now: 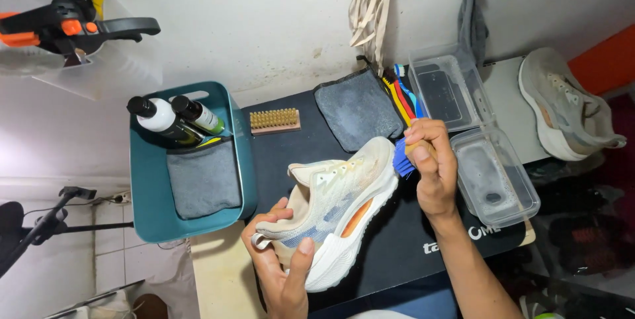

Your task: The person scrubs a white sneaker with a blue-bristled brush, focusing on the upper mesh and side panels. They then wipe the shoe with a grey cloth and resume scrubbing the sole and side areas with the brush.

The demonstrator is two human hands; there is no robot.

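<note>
My left hand (281, 273) grips the heel end of a shoe (334, 210), thumb pressed on its thick white foam sole, fingers wrapped behind the heel. The shoe is a cream mesh runner with a blue patch and an orange panel on its side, tilted on its edge above a black mat (397, 239), toe pointing away from me. Its knit upper looks soft and slightly grubby, and the lace holes are bare.

My right hand (430, 167) is closed tight around a brush (405, 159) with stiff blue bristles, which touch the toe of the shoe.

Just right of that hand sit 2 clear plastic tubs (496, 180), rectangular with rounded corners. To my left is a teal plastic bin (149, 193) holding a folded grey cloth (204, 179) and 2 bottles (175, 119) with black caps.

Farther off on the mat lie a small wooden brush (274, 121) with tan bristles, a dark grey cloth (357, 109) and a few coloured toothbrushes (401, 97). A second grey shoe (565, 104) rests on its side at far right. Cream laces (372, 5) hang on the wall.
</note>
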